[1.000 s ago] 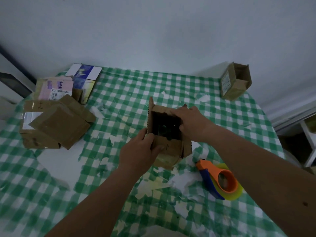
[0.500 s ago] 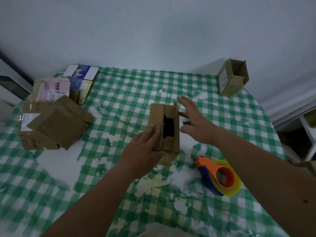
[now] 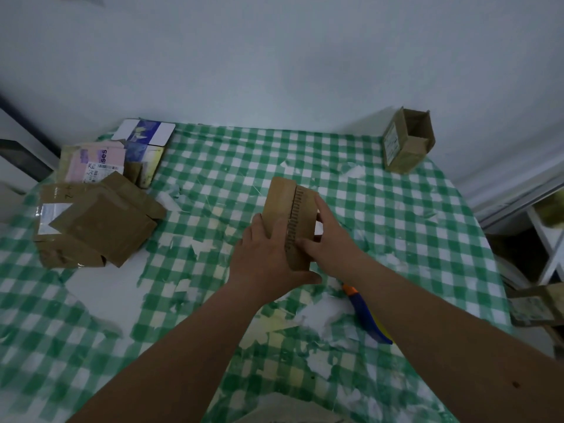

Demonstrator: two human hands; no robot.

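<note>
Left fingers [image 3: 275, 231], right fingers [image 3: 324, 209] around cardboard box [image 3: 280, 197]

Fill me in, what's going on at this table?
A person holds a small cardboard box at the checked table, its flaps folded shut. The left-hand grip wraps the near left side; the right-hand grip pinches the right flap. No tape on the seam that I can see; the tape dispenser lies beside the right forearm.

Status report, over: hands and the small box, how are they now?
Left hand and right hand both grip small box. Flaps folded shut, no tape seen. Tape dispenser lies close by, nothing blocking.
</note>
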